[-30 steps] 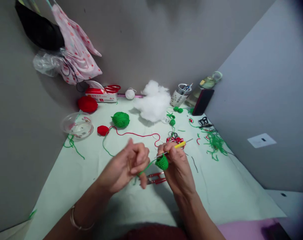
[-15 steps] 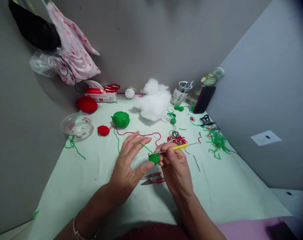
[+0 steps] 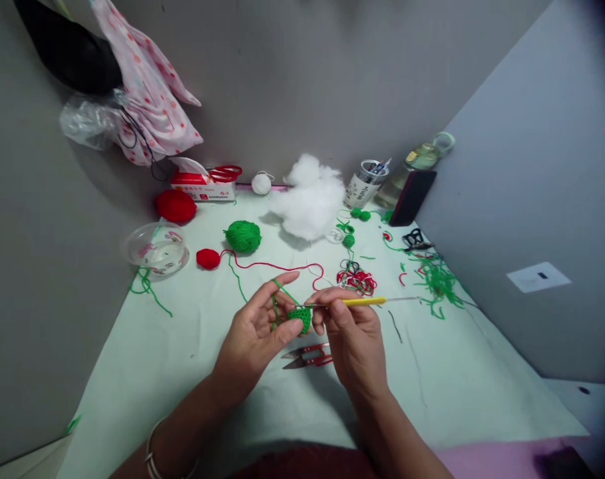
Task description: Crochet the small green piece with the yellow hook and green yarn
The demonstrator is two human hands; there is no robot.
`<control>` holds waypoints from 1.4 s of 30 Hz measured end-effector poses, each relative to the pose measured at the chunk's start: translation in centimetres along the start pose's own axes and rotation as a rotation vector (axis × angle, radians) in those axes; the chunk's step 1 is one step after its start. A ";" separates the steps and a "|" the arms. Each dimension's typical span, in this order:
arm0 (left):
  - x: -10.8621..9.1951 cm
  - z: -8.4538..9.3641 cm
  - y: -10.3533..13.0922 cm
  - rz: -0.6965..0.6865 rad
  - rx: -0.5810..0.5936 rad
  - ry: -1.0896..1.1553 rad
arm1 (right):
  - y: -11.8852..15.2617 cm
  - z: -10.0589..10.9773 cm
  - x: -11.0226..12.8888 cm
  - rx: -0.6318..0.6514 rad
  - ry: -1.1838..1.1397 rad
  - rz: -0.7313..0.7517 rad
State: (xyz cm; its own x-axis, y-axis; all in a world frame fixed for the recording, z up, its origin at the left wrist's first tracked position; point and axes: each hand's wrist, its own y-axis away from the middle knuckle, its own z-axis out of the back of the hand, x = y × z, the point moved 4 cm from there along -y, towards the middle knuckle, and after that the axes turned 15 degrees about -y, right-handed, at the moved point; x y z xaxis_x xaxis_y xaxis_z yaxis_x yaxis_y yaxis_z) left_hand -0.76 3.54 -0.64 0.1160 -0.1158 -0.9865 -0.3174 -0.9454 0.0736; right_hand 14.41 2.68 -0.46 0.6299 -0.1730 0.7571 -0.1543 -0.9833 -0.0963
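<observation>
A small green crocheted piece (image 3: 299,320) is pinched between the thumb and fingers of my left hand (image 3: 255,336). Green yarn loops over the raised index finger of that hand and runs down to the piece. My right hand (image 3: 356,339) grips a crochet hook by its yellow handle (image 3: 365,301), and the metal tip lies at the top edge of the green piece. Below the hands, red-handled thread snips (image 3: 307,356) lie on the pale cloth. A ball of green yarn (image 3: 243,237) sits farther back.
Red yarn (image 3: 208,259), white stuffing (image 3: 309,203), a clear bowl (image 3: 157,251) and a tissue box (image 3: 202,186) stand behind or left. To the right are yarn scraps (image 3: 439,279), a pen cup (image 3: 365,186) and a phone (image 3: 412,198).
My left hand's fingers have curled in around the piece and yarn. The green piece has shifted slightly left, and the hook has turned to lie more level.
</observation>
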 end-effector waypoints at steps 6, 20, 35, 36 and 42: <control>-0.2 0.0 0.0 0.013 -0.071 0.023 | -0.1 -0.2 0.3 0.038 0.028 0.011; -0.6 0.6 0.3 -0.013 -0.251 -0.251 | 1.9 -1.4 2.2 0.319 0.649 0.405; -1.1 -0.3 -0.4 0.197 0.026 0.273 | 0.3 -1.3 2.2 0.175 0.253 0.192; -1.1 -0.5 -0.4 0.195 0.036 0.261 | 0.1 -1.3 1.9 0.169 0.257 0.165; -0.6 -0.3 -0.5 0.181 0.012 0.184 | -0.3 -0.2 0.4 0.080 0.178 0.022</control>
State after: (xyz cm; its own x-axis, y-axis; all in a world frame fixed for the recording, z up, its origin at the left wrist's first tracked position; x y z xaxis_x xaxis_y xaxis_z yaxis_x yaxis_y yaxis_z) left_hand -0.38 3.96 -0.05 0.2250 -0.3376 -0.9140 -0.3593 -0.9007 0.2442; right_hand 14.57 2.89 0.02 0.4814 -0.1884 0.8560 -0.1010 -0.9821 -0.1593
